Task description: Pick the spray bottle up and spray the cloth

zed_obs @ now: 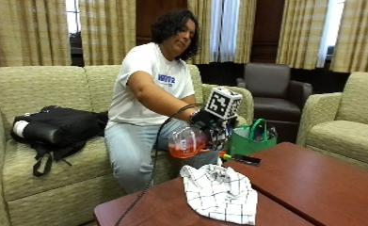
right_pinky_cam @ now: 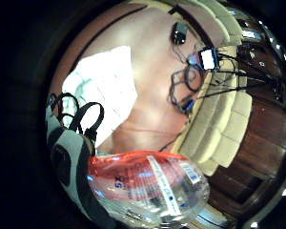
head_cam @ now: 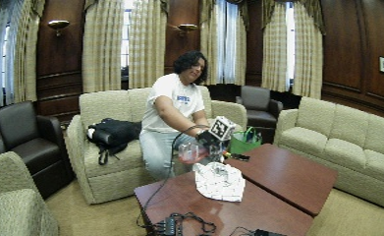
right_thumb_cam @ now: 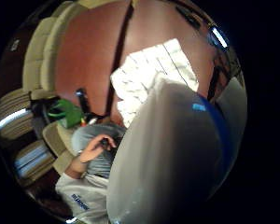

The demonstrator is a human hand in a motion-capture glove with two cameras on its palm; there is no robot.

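Note:
A person on the sofa holds a clear spray bottle [zed_obs: 185,141] with red liquid in the gloved right hand [zed_obs: 210,123], in the air above the near edge of the brown table [zed_obs: 308,174]. The fingers curl round the bottle's top. A white checked cloth [zed_obs: 220,192] lies crumpled on the table just below and in front of the bottle. In the little finger side palm view the bottle [right_pinky_cam: 150,188] fills the space beside the glove [right_pinky_cam: 69,157], with the cloth [right_pinky_cam: 105,90] beyond. In the thumb side palm view the bottle's pale body [right_thumb_cam: 172,158] is very close, over the cloth [right_thumb_cam: 154,74].
A black phone [zed_obs: 245,159] lies on the table's far corner. A green bag [zed_obs: 252,140] stands beside the sofa, and a black bag [zed_obs: 58,127] rests on the sofa seat. Cables and a small device [head_cam: 178,225] sit at the table's other end.

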